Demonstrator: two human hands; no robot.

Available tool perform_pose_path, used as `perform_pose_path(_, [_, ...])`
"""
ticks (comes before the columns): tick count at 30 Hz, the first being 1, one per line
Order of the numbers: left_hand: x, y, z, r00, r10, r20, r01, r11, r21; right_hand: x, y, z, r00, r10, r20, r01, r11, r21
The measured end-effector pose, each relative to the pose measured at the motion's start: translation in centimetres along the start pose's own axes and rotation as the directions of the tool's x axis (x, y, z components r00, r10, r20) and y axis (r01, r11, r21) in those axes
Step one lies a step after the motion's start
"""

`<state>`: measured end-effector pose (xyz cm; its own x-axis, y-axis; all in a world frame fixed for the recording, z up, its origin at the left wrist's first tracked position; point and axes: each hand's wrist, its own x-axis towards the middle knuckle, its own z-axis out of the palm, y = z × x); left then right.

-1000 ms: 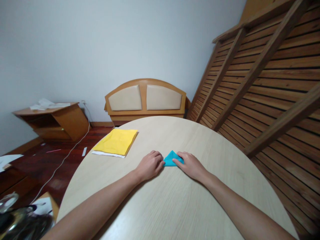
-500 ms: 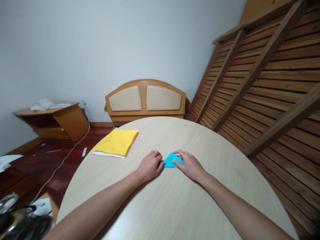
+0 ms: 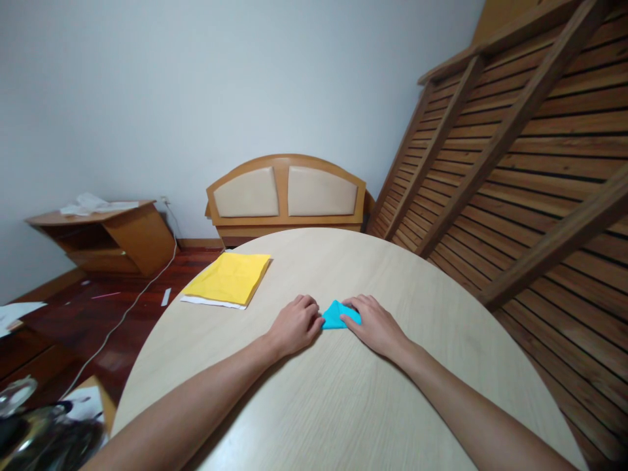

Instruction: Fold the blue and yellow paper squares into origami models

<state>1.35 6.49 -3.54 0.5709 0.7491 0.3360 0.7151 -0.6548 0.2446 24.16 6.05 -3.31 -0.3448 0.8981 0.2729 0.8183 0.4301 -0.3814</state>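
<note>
A small piece of folded blue paper (image 3: 333, 316) lies on the round table (image 3: 314, 418), its outline roughly triangular with the peak pointing away from me. My left hand (image 3: 297, 325) has its fingers curled and closed at the paper's left corner; the fingertips hide that corner. On the other side, my right hand (image 3: 375, 324) grips the paper's right part, the thumb on top near the middle and the fingers along the far edge. Part of the paper is covered by the right hand.
A stack of yellow paper (image 3: 230, 278) over white sheets lies at the table's left edge. Beyond the table stands a padded headboard (image 3: 287, 190). Wooden slats (image 3: 510, 163) lean on the right. A low cabinet (image 3: 132, 239) and a cable (image 3: 122, 320) are at left.
The right hand's fingers have shifted slightly at the paper's far edge, and its thumb sits a touch further right. The left hand stays almost still.
</note>
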Motion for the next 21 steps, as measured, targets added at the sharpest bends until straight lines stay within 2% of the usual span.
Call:
perform_pose_path(7, [-0.1,0.2,-0.1,1.0,0.013,0.006,-0.012,0.998,-0.066,-0.1,-0.3,0.0,1.0,0.013,-0.02,-0.012,0.996,0.086])
perform_pose_path(13, [-0.3,0.3,-0.3,0.987,0.16,-0.001,-0.158,0.973,-0.166,-0.1,-0.4,-0.5,1.0,-0.009,-0.01,0.011,0.958,0.286])
perform_pose_path(17, [-0.3,0.1,-0.3,0.977,0.215,0.001,-0.212,0.965,-0.152,-0.2,-0.1,-1.3,0.989,-0.139,0.058,0.108,0.922,0.371])
perform_pose_path(21, [-0.3,0.0,-0.2,0.97,0.241,0.032,-0.236,0.965,-0.113,-0.3,0.0,-2.1,0.938,-0.3,0.172,0.253,0.934,0.253])
